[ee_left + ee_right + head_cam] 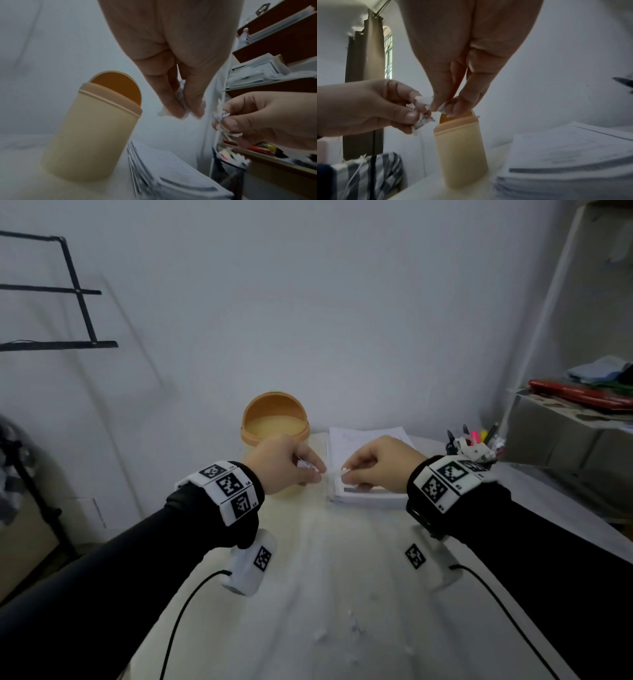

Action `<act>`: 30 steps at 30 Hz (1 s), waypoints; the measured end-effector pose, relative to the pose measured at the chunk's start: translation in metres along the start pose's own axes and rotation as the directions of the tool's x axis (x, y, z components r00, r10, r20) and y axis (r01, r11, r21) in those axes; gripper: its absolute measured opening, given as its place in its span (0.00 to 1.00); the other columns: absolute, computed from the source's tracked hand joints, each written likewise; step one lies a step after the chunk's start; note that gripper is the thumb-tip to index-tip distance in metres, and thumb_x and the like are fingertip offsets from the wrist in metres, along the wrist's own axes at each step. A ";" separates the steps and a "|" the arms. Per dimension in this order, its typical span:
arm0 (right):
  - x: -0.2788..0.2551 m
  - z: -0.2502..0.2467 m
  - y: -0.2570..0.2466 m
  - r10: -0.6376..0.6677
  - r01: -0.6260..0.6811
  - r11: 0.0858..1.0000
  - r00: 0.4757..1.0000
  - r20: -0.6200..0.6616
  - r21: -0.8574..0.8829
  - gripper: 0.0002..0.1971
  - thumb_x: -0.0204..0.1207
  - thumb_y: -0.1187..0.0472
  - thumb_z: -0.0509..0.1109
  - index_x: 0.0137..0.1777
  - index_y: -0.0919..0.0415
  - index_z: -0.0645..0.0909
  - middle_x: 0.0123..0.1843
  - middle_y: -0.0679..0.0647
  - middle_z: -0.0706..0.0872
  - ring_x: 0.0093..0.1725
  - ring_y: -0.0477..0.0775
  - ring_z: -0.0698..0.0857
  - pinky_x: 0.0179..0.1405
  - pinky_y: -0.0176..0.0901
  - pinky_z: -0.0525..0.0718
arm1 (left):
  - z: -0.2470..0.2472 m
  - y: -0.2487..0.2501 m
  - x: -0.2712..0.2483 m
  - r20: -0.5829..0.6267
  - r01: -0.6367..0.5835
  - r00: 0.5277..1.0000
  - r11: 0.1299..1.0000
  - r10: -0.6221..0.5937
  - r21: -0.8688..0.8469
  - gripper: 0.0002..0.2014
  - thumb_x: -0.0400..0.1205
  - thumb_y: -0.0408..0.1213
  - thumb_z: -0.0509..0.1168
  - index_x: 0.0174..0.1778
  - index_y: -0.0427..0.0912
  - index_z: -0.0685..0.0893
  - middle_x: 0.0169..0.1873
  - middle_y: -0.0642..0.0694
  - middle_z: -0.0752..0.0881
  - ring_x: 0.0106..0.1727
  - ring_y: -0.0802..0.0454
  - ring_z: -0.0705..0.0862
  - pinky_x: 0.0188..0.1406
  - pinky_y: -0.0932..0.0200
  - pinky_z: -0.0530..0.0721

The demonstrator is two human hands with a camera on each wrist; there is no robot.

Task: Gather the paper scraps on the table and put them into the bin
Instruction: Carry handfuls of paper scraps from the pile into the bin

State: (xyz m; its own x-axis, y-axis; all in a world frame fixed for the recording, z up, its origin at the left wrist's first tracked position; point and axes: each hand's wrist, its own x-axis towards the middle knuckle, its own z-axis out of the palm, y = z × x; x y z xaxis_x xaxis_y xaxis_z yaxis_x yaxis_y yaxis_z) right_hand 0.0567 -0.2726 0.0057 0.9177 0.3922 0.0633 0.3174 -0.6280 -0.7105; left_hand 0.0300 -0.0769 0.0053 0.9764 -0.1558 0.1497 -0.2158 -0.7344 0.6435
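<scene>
A beige bin (275, 422) with an orange swing lid tipped open stands at the table's far edge. My left hand (313, 474) hovers just in front of it and to its right, pinching crumpled white paper scraps (163, 112) between thumb and fingers. My right hand (346, 474) is close beside it over the paper stack, pinching more scraps (221, 116). The two hands nearly touch at the fingertips. In the right wrist view, the right fingers (436, 104) grip a small scrap above the bin (460, 148). A few small white bits (322, 635) lie on the table nearer me.
A stack of printed paper (363, 436) lies right of the bin. A mesh pen holder (476, 446) stands at the far right, beside a shelf unit (582, 412) with folders. A black stand (34, 491) is off the table's left.
</scene>
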 end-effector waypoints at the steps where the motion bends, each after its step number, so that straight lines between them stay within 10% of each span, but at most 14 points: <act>1: 0.013 -0.001 -0.004 0.005 -0.003 0.998 0.999 -0.034 0.061 0.02 0.71 0.63 0.77 0.40 0.57 0.86 0.30 0.50 0.87 0.23 0.37 0.84 0.31 0.22 0.83 | -0.008 -0.002 0.009 -0.047 0.007 0.999 1.000 -0.007 -0.011 0.04 0.73 0.39 0.75 0.40 0.53 0.90 0.29 0.53 0.87 0.28 0.68 0.84 0.36 0.71 0.79; 10: 0.112 0.026 -0.029 0.056 0.051 0.909 0.969 -0.242 0.413 0.04 0.72 0.65 0.76 0.45 0.63 0.86 0.33 0.54 0.86 0.31 0.47 0.84 0.43 0.37 0.87 | -0.055 -0.026 0.084 -0.320 0.050 0.947 0.998 -0.036 0.036 0.03 0.75 0.38 0.72 0.41 0.51 0.90 0.28 0.55 0.83 0.33 0.59 0.81 0.31 0.71 0.76; 15: 0.147 0.045 -0.029 0.089 0.026 0.948 0.936 -0.341 0.319 0.08 0.69 0.62 0.78 0.47 0.63 0.89 0.43 0.60 0.91 0.41 0.56 0.89 0.55 0.48 0.88 | -0.046 -0.048 0.103 -0.311 0.070 0.950 0.993 -0.038 0.092 0.04 0.75 0.37 0.71 0.43 0.48 0.90 0.28 0.57 0.80 0.31 0.61 0.78 0.32 0.70 0.73; 25: 0.162 0.055 -0.038 -0.109 0.082 0.989 0.967 -0.229 -0.122 0.11 0.76 0.59 0.71 0.55 0.61 0.89 0.54 0.59 0.90 0.54 0.56 0.86 0.54 0.41 0.80 | -0.034 -0.073 0.107 -0.331 0.035 0.944 0.997 -0.010 0.067 0.03 0.78 0.35 0.67 0.44 0.47 0.81 0.38 0.46 0.89 0.40 0.49 0.87 0.45 0.58 0.83; 30: 0.162 0.057 -0.035 -0.182 0.122 0.956 0.960 -0.213 -0.267 0.11 0.80 0.60 0.67 0.56 0.61 0.87 0.56 0.60 0.89 0.57 0.57 0.85 0.58 0.43 0.81 | -0.031 -0.072 0.106 -0.344 0.087 0.936 0.995 -0.069 0.037 0.02 0.76 0.34 0.69 0.40 0.42 0.82 0.31 0.53 0.85 0.38 0.54 0.82 0.32 0.72 0.73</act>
State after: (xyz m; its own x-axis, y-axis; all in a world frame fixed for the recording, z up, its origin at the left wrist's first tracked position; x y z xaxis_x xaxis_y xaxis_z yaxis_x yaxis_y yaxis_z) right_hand 0.1804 -0.1487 0.0008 0.8741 0.3474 0.3396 0.4791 -0.7320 -0.4844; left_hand 0.1491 -0.0203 -0.0016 0.9259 0.1322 0.3538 -0.1292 -0.7693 0.6257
